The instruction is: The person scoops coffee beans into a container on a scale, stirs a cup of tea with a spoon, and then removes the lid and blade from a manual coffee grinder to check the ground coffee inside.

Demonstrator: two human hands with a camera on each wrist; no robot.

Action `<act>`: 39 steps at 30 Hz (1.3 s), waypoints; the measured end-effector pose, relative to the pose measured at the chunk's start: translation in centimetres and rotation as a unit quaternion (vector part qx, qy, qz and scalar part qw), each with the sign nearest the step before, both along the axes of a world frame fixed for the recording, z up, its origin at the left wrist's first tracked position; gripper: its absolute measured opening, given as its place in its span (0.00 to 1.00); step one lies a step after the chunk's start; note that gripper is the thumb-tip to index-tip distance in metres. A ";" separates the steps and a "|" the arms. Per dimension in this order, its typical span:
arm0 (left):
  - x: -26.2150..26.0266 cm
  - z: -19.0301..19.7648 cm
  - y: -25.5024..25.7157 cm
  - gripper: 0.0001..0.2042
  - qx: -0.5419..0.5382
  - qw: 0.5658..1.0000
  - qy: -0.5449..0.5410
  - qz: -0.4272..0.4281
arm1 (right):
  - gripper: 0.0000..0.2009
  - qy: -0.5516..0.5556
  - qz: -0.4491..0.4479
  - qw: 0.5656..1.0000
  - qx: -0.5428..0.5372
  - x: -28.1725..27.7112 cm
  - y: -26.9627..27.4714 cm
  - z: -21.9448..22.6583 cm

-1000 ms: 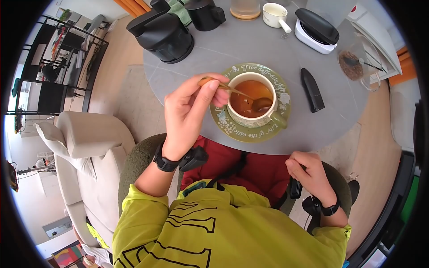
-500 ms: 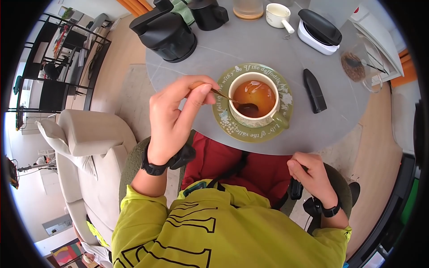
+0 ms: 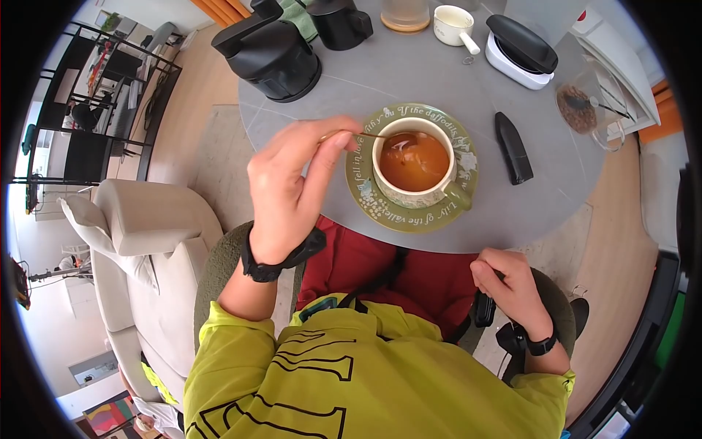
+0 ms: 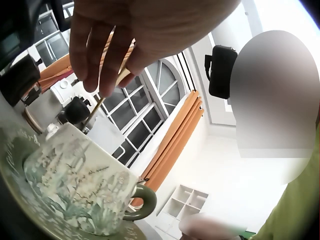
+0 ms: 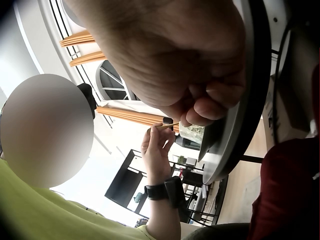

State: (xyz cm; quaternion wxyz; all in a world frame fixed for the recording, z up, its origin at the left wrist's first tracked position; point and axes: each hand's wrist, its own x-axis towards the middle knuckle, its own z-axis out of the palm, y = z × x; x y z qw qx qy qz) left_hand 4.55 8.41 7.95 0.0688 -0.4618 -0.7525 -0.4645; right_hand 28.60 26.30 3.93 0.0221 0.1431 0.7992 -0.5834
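Note:
My left hand pinches the thin handle of a spoon between thumb and fingers, left of a teacup. The spoon's bowl lies in the amber tea, near the cup's far left rim. The cream floral cup has a green handle and stands on a green saucer with white lettering. In the left wrist view, the left fingers hang above the cup. My right hand rests off the table's front edge, fingers loosely curled with nothing visible in them in the right wrist view.
Right of the saucer lies a black elongated case. Along the back of the grey round table stand a black kettle, a black mug, a small white handled cup, a black-and-white device and a clear jug.
The spoon's bowl has moved from the near side of the tea to its far left side. The left hand has shifted slightly left overall. The right hand stays in place.

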 end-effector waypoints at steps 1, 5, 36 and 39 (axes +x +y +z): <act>0.0 0.2 -0.3 0.06 -0.008 1.000 -0.009 0.001 | 0.11 0.001 0.001 1.000 0.001 0.0 0.0 0.0; 0.2 1.0 -1.0 0.06 -0.021 0.994 -0.099 -0.031 | 0.11 0.007 0.004 1.000 0.006 0.0 0.0 -0.1; -0.5 -0.8 0.9 0.07 0.039 0.982 -0.173 -0.071 | 0.12 0.003 0.004 1.000 0.018 0.0 0.2 -0.2; -0.6 -0.4 0.8 0.06 0.017 0.996 -0.076 -0.046 | 0.13 0.004 -0.001 1.000 0.014 -0.1 0.2 -0.2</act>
